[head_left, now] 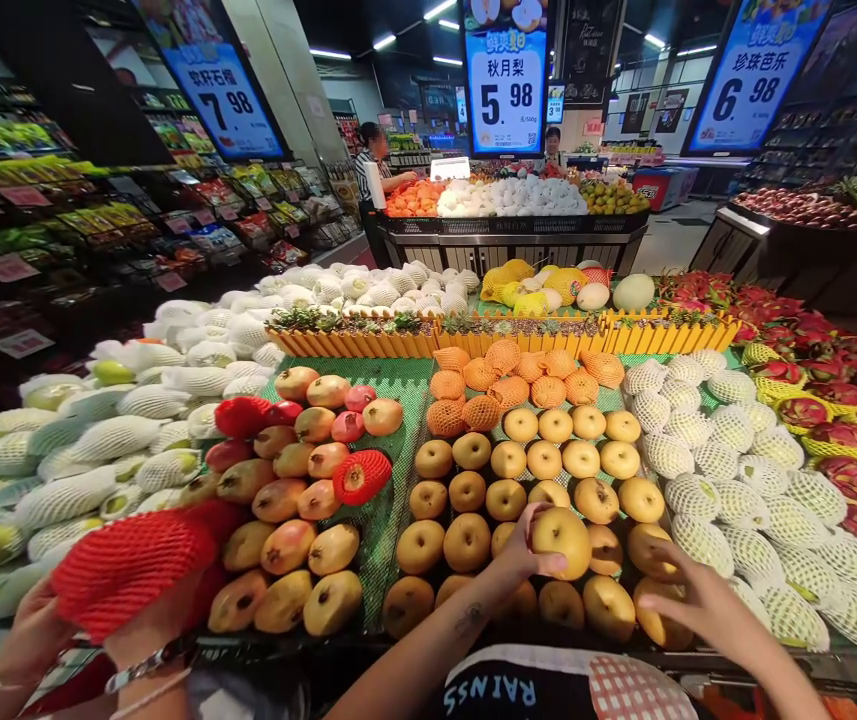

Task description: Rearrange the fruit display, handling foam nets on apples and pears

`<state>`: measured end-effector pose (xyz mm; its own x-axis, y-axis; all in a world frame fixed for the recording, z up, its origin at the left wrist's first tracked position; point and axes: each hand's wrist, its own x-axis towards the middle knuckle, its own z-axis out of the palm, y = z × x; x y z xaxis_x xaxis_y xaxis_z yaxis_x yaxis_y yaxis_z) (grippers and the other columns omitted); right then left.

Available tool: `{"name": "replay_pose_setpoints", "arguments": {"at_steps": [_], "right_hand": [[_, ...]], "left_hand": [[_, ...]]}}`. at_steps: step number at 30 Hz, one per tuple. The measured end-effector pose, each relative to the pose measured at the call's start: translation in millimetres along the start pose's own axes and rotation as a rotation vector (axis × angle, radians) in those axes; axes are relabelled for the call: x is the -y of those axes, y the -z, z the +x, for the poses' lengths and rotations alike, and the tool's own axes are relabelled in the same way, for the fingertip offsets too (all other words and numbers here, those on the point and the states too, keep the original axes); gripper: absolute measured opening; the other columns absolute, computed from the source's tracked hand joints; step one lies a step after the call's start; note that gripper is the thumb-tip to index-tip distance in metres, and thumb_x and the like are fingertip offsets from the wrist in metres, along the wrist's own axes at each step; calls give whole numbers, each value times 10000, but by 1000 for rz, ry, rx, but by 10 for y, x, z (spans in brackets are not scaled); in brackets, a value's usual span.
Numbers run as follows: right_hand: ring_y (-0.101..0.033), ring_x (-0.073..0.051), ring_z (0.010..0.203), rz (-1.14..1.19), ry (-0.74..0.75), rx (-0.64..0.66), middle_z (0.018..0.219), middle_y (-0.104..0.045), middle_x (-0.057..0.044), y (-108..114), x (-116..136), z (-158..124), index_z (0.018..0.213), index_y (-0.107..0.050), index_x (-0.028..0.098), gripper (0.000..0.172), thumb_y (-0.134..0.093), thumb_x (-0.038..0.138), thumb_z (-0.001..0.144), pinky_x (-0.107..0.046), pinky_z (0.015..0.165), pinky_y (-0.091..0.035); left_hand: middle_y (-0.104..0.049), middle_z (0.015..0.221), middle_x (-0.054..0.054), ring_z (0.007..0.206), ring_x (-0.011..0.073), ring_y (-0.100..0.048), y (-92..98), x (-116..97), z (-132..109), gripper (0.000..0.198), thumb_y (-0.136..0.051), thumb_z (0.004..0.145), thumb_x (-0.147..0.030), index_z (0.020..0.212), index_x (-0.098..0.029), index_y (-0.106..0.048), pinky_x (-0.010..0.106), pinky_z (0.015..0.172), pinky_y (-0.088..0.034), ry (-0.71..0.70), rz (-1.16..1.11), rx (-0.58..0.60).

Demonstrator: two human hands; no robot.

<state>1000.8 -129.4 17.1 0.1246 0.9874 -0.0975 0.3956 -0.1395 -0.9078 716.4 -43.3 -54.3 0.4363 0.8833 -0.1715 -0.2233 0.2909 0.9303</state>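
Note:
My left hand (pixel 527 552) is closed around a round brown pear (pixel 561 543), held just above the rows of pears on the display. To the right, my right hand (pixel 690 590) hovers over the front right pears with thumb and fingers apart. One front pear (pixel 664 612) lies partly behind its thumb; I cannot tell whether they touch. Bare pears (pixel 465 540) sit in rows around both hands. Behind them lie pears in orange foam nets (pixel 503 358).
At left, another person's hands (pixel 34 630) hold a red foam net (pixel 135 570). Pomegranates (pixel 285 548) lie beside the pears on green matting (pixel 398 440). White-netted fruit (pixel 728 470) borders the right. A low yellow fence (pixel 353 343) crosses behind; price screens (pixel 504 80) hang above.

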Motion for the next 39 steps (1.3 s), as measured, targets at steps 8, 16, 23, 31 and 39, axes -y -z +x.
{"name": "replay_pose_setpoints", "arguments": {"at_steps": [8,16,23,31,39], "right_hand": [[-724,-380,1144,-30,257,362,1258,-775,-78,-978,303,694,1339,-701,270,865,-1002,403,539,-571,1102,-525],[-625,-341,1215,-351,224,-326,1330,-660,-156,-330,160,2384,1328,-547,197,749,-835,550,733,-448,1053,-511],[-603,-415,1264,-892,63,-254,1316,-686,-239,173,157,3483,1375,-572,135,790,-899,444,725,-423,993,-470],[-689,-350,1101,-1049,45,-75,1237,-746,-205,181,37,3818,1406,-571,138,809,-921,398,725,-358,796,-452],[-512,-418,1403,-1162,96,-8,1311,-713,-232,319,150,3873,1216,-725,160,620,-930,495,736,-429,1067,-422]], "left_hand": [[-678,1339,105,1318,377,-641,-18,-131,-139,711,-839,746,-751,1285,-324,-656,574,1072,-594,-52,96,2],[-531,1577,150,1463,356,-556,128,-456,-195,787,-751,834,-783,1434,-306,-572,512,1090,-576,-56,51,-181],[-649,1432,156,1357,391,-634,425,-278,-219,802,-733,787,-844,1363,-297,-626,548,1010,-604,-64,43,-388],[-582,1538,109,1340,358,-633,536,-275,-226,679,-716,826,-809,1297,-325,-651,539,1038,-597,-36,76,-463],[-616,1501,86,1283,343,-659,582,-131,-63,651,-743,834,-763,1320,-340,-650,499,980,-612,-54,57,-432]]}}
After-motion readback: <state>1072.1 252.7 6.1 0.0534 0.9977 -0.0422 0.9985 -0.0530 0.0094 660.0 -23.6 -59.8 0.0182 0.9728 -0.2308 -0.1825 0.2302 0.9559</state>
